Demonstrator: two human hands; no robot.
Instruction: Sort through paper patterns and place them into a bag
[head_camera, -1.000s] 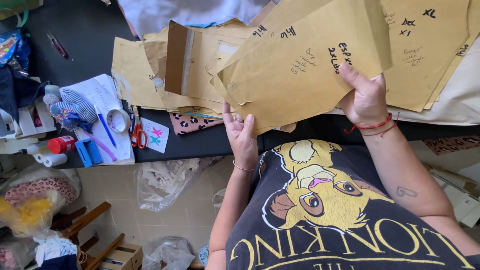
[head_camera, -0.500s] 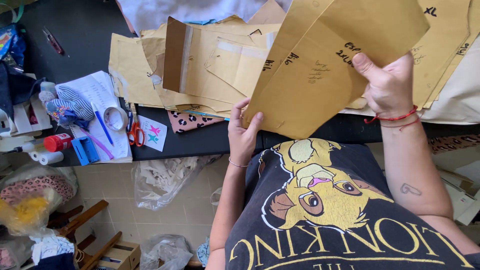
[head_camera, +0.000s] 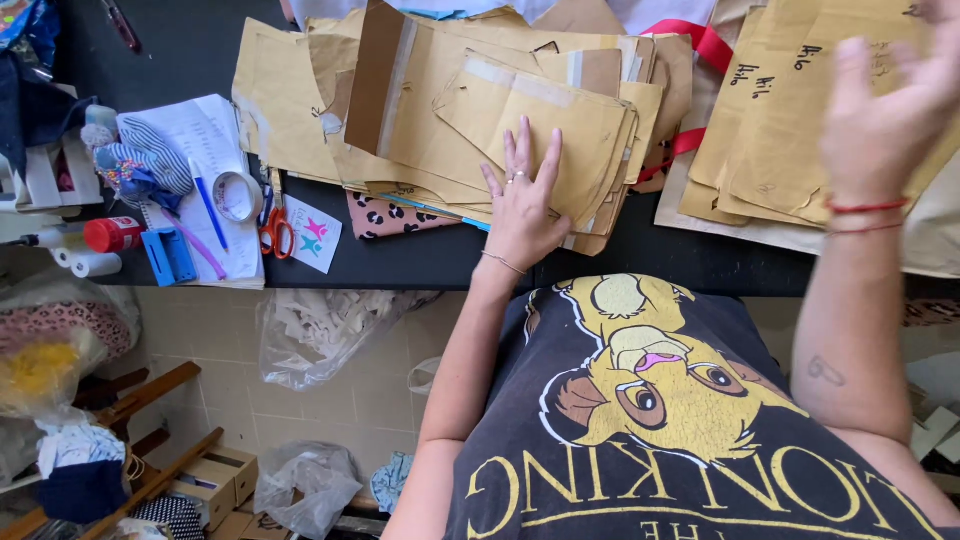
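Head view: at lower left, tiled floor (head_camera: 330, 410) with plastic bags. Above it, the black table (head_camera: 420, 255) holds a stack of brown paper patterns (head_camera: 450, 110) at centre; the left hand (head_camera: 525, 205) lies flat on it, fingers spread. The right hand (head_camera: 885, 110), open and blurred, hovers upper right over another brown pile (head_camera: 770, 130).

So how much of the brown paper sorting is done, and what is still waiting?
A pile of brown paper pieces already lies on the right, under the raised right hand, which holds nothing. The left hand rests flat on the middle stack, so that one is in hand. That stack looks thick, with many layers fanned out, so a good deal probably remains. How many pieces cannot be told.
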